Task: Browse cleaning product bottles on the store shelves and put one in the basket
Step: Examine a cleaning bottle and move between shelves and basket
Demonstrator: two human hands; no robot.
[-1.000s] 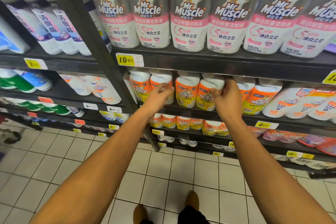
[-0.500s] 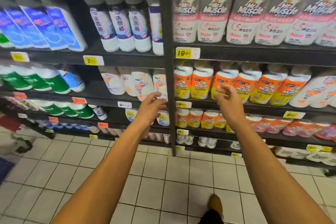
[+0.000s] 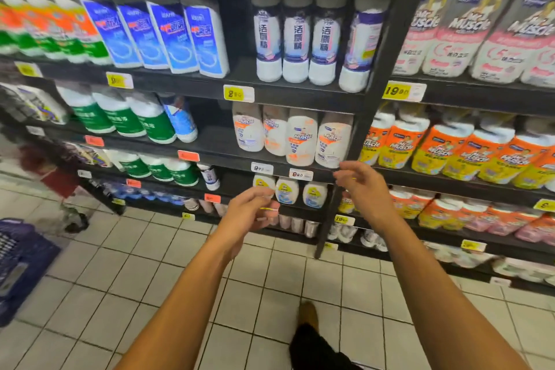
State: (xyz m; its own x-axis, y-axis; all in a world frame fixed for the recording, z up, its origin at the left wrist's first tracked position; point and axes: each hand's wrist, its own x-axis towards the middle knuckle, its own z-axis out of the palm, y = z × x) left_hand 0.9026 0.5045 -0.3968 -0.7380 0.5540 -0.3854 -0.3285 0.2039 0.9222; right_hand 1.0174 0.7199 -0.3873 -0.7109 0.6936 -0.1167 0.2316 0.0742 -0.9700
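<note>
Reaching toward dark metal store shelves point(image 3: 300, 100), left hand point(image 3: 246, 213) and right hand point(image 3: 365, 189) both bare, fingers loosely spread, holding nothing. Just above the right hand: white plastic cleaner bottles with orange labels point(image 3: 300, 137) reading "Mr Muscle". Yellow price tag point(image 3: 402, 91) reading "19.90" — smaller print blurred. Dark blue plastic shopping basket point(image 3: 21, 261) low at left, cut off by the edge.

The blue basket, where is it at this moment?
In the head view the blue basket stands on the tiled floor at the far left edge, below the shelves with green-labelled bottles, well left of the left hand.
</note>
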